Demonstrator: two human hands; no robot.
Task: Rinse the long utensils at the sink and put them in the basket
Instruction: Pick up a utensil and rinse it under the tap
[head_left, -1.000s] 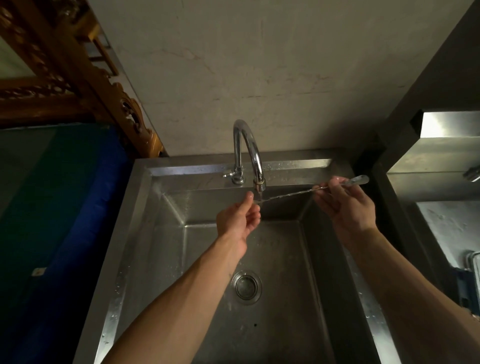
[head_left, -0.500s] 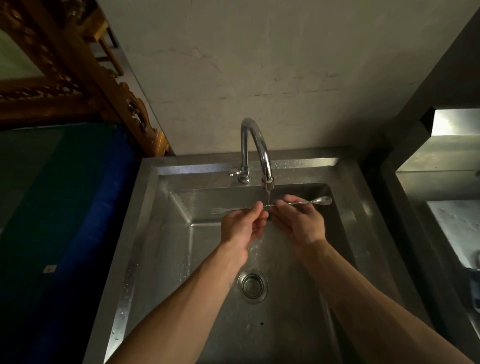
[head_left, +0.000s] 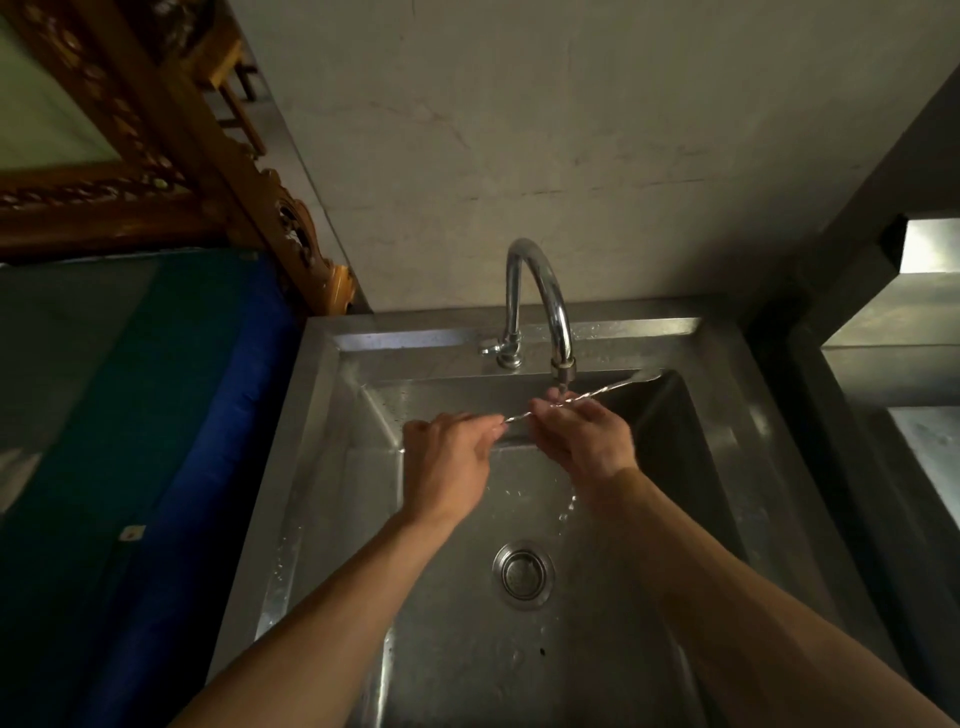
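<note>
Rinsing is in hand: a long twisted utensil (head_left: 597, 396) is pinched by left hand (head_left: 447, 462) and right hand (head_left: 584, 439) under the faucet (head_left: 540, 306). The basket, unseen, must be found next.

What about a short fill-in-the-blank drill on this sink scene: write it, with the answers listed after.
1. Both hands hold one long twisted ____ under the faucet.
2. Water runs from the spout onto the ____ hand.
3. The round drain lies in the ____ floor.

Answers: utensil; right; sink
</note>
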